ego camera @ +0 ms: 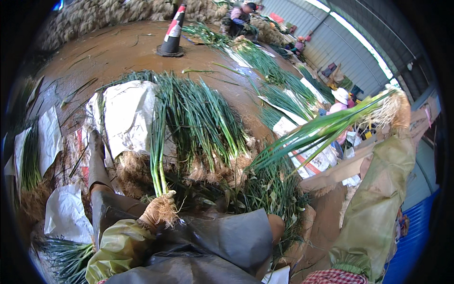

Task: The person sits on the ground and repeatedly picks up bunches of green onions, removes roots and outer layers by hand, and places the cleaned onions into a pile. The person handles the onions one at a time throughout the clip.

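My gloved left hand [158, 209] is closed around the root end of a few green onions [159, 152], held above the dark apron [216, 230] on my lap with their leaves pointing away from me. Raised far out to the right, my gloved right hand [401, 108] grips another bunch of green onions [333, 120]. Pale roots hang by its fingers, and the leaves slant down to the left. Before me a row of green onions [198, 124] lies with roots towards me, beside a white plastic sack [129, 113].
A heap of loose leaves [276, 195] lies right of my knees. Beside it runs a wooden beam [340, 165]. A traffic cone [172, 33] stands on the wet brown floor [117, 46]. Other people [243, 19] sit among more onion rows [262, 64] beyond. More onions [31, 156] lie at far left.
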`<state>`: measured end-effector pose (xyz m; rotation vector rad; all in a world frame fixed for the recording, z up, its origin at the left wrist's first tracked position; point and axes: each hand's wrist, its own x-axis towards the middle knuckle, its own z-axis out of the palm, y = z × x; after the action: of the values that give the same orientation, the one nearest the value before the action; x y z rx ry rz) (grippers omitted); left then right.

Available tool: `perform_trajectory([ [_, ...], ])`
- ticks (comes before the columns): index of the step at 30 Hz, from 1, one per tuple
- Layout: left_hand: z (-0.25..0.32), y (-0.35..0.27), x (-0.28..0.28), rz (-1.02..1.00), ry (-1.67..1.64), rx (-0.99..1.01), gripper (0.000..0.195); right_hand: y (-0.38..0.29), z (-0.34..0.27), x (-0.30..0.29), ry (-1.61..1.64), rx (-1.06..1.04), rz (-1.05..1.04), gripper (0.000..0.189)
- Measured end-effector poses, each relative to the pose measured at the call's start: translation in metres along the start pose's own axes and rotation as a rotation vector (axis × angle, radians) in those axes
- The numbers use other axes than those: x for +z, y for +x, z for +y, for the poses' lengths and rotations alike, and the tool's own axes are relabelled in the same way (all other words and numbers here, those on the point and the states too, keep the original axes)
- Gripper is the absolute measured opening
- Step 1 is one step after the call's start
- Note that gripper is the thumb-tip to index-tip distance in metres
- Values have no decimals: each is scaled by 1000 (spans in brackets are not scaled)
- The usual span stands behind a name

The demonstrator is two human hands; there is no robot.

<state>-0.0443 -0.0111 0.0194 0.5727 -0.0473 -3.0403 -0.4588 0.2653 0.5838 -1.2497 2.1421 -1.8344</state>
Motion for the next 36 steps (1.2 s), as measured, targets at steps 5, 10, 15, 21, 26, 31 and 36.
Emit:
perform_trajectory([
  [5,2,-3,-10,-174,-63,-61,16,-33,-1,117,-308,-564,183,18],
  [10,-8,12,-29,-99,-188,-119,14,-190,140,357,-737,-537,-317,22],
  [15,-18,18,-55,-148,-141,-138,24,-328,253,447,-662,-198,-836,27],
  [21,-36,14,-63,212,157,-187,28,-331,337,391,-38,983,-489,24],
  [26,-44,12,-57,140,-17,-236,27,-331,389,425,486,1535,-381,42],
  [31,-44,7,-52,300,227,-196,27,-332,407,440,484,1123,-95,15],
  [36,-58,16,-47,361,121,-158,20,-329,397,437,456,971,-166,12],
])
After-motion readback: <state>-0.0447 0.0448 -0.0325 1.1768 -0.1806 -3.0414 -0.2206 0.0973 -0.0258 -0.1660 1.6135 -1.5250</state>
